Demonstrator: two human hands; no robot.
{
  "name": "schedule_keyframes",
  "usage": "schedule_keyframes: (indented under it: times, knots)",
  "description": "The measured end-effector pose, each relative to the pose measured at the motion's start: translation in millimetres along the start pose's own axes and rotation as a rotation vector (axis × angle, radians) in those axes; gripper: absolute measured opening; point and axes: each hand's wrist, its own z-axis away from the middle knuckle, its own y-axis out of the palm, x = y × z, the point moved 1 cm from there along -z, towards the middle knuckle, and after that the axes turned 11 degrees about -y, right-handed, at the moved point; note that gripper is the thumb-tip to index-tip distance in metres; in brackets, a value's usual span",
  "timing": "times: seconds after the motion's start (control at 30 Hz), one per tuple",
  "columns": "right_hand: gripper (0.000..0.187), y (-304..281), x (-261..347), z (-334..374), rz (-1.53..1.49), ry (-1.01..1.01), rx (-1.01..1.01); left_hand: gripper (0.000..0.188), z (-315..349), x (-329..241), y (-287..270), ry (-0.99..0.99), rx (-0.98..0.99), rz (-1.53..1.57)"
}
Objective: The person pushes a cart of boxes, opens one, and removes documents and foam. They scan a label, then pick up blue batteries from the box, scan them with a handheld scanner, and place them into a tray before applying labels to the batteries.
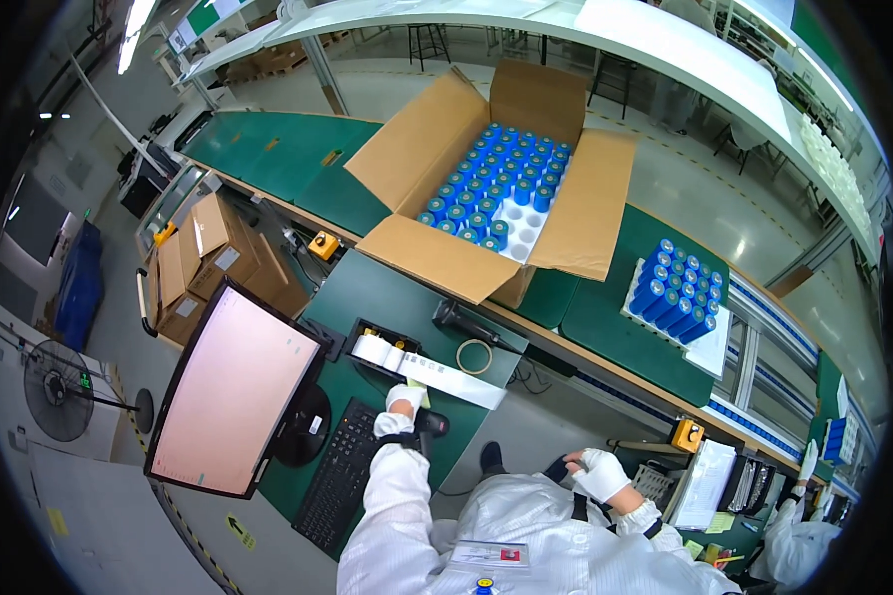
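My left hand (404, 399), in a white fingerless glove, is over the green desk with its fingers closed on a small yellow-green slip of paper (419, 391). Just beyond it, a white label strip (456, 381) runs out of a black label holder (375, 347). A black mouse (432, 423) and a keyboard (339, 476) lie beside that hand. Off to the right, my right hand (600, 476), gloved likewise, hangs over the floor near my lap. Its fingers are loosely bent and apart, with nothing seen in them.
An open cardboard box (417, 238) holds rows of blue cylindrical cells (486, 183). More blue cells (677, 293) stand on the green bench at right. A monitor (233, 392), scanner (471, 322), tape roll (474, 356) and papers (702, 481) surround me. Another person's sleeve (789, 540) shows at far right.
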Motion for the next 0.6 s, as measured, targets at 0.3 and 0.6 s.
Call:
schedule_keyframes:
  times: [0.3, 0.6]
  knots:
    - [0.019, 22, 35, -65, -0.001, -0.258, 0.076, 0.053, 161, 38, -26, -0.063, 0.78, 1.275]
    - [0.046, 33, 124, -128, 0.19, -0.959, -0.058, 0.078, 269, -27, -27, 0.407, 0.877, 1.419]
